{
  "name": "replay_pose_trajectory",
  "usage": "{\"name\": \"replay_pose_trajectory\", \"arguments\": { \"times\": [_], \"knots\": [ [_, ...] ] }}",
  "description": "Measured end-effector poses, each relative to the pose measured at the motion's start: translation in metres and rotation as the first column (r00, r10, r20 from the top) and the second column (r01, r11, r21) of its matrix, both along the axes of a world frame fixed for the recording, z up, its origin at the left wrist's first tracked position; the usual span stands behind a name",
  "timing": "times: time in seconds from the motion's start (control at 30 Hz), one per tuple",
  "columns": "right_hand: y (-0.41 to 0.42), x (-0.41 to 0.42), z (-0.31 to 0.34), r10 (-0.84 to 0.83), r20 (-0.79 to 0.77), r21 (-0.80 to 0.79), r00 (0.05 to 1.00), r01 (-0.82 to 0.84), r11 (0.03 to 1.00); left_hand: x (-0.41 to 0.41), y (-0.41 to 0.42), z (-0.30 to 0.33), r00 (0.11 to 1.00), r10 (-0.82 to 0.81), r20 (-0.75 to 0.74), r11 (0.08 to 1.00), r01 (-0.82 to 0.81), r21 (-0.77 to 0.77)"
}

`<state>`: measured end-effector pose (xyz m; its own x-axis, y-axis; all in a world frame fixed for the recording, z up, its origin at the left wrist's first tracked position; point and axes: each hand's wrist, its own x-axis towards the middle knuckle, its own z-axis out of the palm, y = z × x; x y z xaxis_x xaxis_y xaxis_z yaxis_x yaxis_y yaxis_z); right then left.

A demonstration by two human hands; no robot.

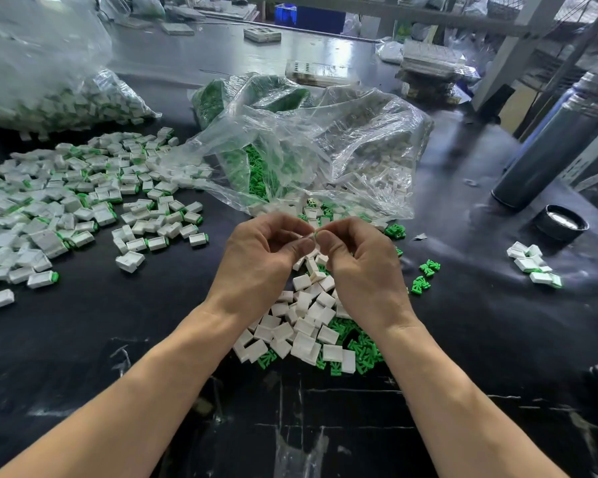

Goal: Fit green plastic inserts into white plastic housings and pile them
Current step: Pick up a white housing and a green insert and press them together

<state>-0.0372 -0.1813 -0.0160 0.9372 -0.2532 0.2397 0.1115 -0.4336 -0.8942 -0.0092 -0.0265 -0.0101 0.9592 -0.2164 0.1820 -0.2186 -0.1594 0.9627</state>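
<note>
My left hand (263, 250) and my right hand (356, 257) meet fingertip to fingertip above the black table. The left pinches a small white housing (304, 236), mostly hidden by its fingers. The right pinches a green insert (315, 233), of which only a sliver shows at the housing's end. Below my hands lies a heap of loose white housings (301, 326) mixed with green inserts (363, 353). A wide spread of fitted pieces (83, 201), white with green ends, covers the table's left side.
Crumpled clear bags (308, 139) of green inserts and white housings lie just beyond my hands. A big bag of fitted pieces (49, 94) sits far left. At right stand a dark flask (549, 150), its cap (561, 222), and a small cluster of housings (532, 263).
</note>
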Motion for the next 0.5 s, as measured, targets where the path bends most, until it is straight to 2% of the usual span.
{"name": "replay_pose_trajectory", "arguments": {
  "times": [0.1,0.23,0.37,0.5],
  "knots": [
    [-0.001,-0.001,0.0,-0.007,0.019,-0.034,1.0,0.008,0.999,0.001,0.003,0.0,1.0,0.013,0.024,0.999,-0.014,0.051],
    [-0.006,-0.003,0.005,-0.064,0.013,0.054,0.998,0.063,0.997,0.01,0.018,-0.001,0.992,0.111,0.063,0.962,-0.123,0.245],
    [-0.013,-0.005,0.008,-0.12,0.01,0.034,0.993,0.12,0.992,0.024,0.037,0.001,0.961,0.242,0.132,0.831,-0.276,0.483],
    [-0.019,-0.004,0.008,-0.189,-0.039,0.013,0.981,0.19,0.982,0.036,0.054,0.003,0.927,0.327,0.183,0.681,-0.365,0.635]
  ]
}}
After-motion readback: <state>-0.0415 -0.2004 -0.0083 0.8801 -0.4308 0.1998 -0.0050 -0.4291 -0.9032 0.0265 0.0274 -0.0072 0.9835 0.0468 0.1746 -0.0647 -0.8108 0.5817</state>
